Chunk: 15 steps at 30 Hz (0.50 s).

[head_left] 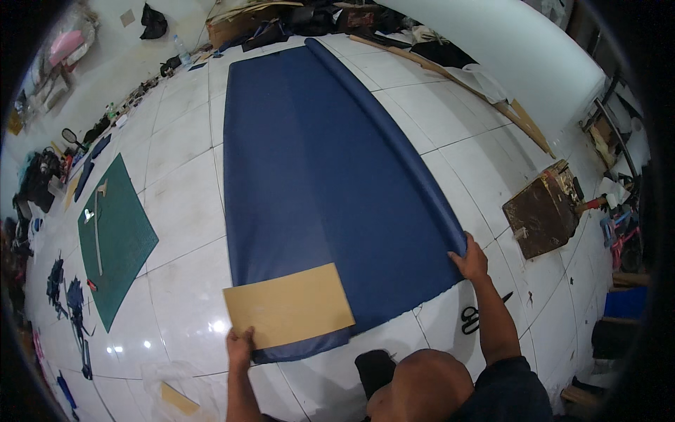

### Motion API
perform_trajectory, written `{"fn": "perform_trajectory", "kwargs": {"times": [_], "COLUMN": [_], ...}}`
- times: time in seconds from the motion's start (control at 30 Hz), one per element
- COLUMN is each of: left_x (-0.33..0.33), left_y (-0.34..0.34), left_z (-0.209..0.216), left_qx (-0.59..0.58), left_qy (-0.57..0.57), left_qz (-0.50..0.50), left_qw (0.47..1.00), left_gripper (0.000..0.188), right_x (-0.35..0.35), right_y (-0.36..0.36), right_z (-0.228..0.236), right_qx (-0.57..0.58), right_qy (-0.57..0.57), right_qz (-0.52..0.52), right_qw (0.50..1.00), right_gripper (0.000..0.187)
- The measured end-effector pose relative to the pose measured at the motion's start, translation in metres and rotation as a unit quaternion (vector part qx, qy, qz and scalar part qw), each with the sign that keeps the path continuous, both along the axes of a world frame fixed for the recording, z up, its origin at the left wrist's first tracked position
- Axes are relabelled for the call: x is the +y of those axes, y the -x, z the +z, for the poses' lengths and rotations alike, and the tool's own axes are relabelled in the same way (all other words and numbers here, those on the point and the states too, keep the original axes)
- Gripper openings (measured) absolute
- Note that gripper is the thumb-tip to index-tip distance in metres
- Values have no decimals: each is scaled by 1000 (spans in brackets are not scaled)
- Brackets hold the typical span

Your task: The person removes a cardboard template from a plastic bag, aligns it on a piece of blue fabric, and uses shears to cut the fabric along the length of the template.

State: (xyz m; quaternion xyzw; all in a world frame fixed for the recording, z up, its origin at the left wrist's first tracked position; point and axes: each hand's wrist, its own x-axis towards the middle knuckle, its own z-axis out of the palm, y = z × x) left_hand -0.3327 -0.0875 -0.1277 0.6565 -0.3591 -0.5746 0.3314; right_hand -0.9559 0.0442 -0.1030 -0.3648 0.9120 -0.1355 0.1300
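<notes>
A long sheet of dark blue leather-like fabric lies spread on the floor, its right side rolled up along the length. On its near left end rests a tan rectangular cardboard piece, set slightly askew. My left hand grips the cardboard's near left corner, thumb on top and the other fingers mostly hidden. At the near end of the roll, my right hand is closed around the fabric's edge. Black scissors lie on the tiles beside my right forearm.
A green cutting mat with a metal ruler lies to the left. Right of the fabric sits a worn brown block. A large pale roll and a wooden strip are at far right. Blue scraps lie left.
</notes>
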Motion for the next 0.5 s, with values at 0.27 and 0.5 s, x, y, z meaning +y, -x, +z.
{"fn": "perform_trajectory", "kwargs": {"times": [0.27, 0.5], "left_x": [10, 13], "left_y": [-34, -25], "left_z": [-27, -5], "left_qx": [-42, -16], "left_qy": [-31, 15], "left_qz": [10, -65], "left_qw": [999, 998], "left_gripper": [27, 31], "right_x": [22, 4], "right_y": [65, -85], "right_z": [14, -34], "right_qx": [-113, 6], "right_qy": [136, 166], "right_qz": [-22, 61], "right_qw": [984, 984], "right_gripper": [75, 32]}}
